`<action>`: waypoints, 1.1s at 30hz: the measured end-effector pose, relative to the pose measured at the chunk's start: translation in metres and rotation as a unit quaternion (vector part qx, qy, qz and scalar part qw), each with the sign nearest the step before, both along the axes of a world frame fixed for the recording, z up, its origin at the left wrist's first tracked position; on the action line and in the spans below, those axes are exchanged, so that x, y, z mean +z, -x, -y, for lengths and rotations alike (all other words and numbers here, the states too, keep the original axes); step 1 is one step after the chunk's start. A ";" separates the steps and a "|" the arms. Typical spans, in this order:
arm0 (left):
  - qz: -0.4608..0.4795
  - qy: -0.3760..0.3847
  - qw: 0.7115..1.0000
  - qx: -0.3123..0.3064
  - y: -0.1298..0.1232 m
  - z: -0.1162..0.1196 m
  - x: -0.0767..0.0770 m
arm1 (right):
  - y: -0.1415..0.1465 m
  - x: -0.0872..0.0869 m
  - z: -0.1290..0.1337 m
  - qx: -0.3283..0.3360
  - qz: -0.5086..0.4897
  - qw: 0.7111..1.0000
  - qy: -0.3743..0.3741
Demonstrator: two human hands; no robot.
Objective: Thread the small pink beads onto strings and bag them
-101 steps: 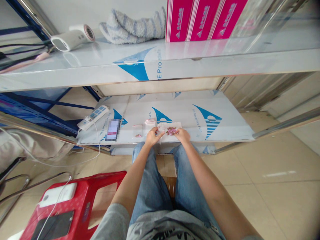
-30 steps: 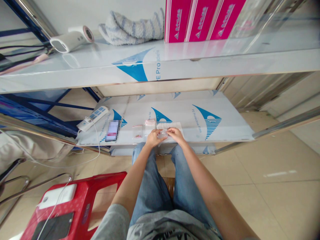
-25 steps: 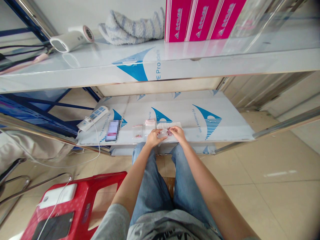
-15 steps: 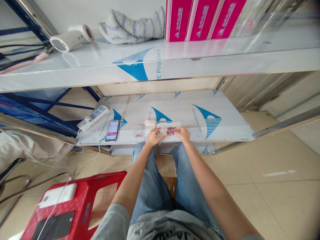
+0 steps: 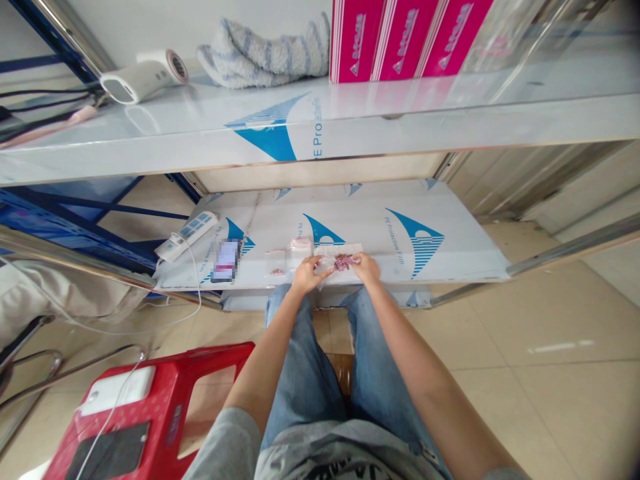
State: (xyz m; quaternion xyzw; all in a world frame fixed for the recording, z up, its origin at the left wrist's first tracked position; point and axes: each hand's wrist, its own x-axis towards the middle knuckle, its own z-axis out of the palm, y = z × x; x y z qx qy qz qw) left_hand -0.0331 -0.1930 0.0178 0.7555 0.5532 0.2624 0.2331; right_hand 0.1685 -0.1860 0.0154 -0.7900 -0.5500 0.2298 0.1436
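Note:
Between my hands, close to the front edge of the lower shelf, is a small cluster of pink and brown beads (image 5: 343, 262). My right hand (image 5: 368, 269) pinches its right end between thumb and fingers. On the other side, my left hand (image 5: 308, 273) has thumb and forefinger closed on what looks like the edge of a clear plastic bag (image 5: 327, 261). Beneath lies a white sheet (image 5: 354, 249). Left of my left hand are a stack of small clear packets (image 5: 300, 247) and a separate packet (image 5: 275, 265) with something pink inside.
A phone (image 5: 225, 260) and a power strip (image 5: 187, 235) with a white cable lie on the lower shelf (image 5: 365, 213). The upper shelf (image 5: 190, 127) overhangs, bearing a white hair dryer (image 5: 143, 75), a striped towel (image 5: 270, 53) and pink boxes (image 5: 400, 40). A red stool (image 5: 165, 393) stands left.
My right hand has shifted very slightly to the right, and the beads between my hands have turned a little. My left hand stays in place.

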 end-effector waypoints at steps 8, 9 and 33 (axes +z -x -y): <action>-0.009 -0.013 1.000 -0.001 -0.001 0.001 0.000 | 0.000 -0.001 -0.002 0.006 0.011 1.000 0.017; -0.009 -0.015 1.000 -0.002 -0.001 0.001 0.000 | 0.000 -0.001 -0.002 0.004 0.011 1.000 0.018; -0.003 -0.025 1.000 -0.005 0.001 0.001 -0.003 | 0.002 -0.004 -0.003 -0.014 -0.008 1.000 -0.012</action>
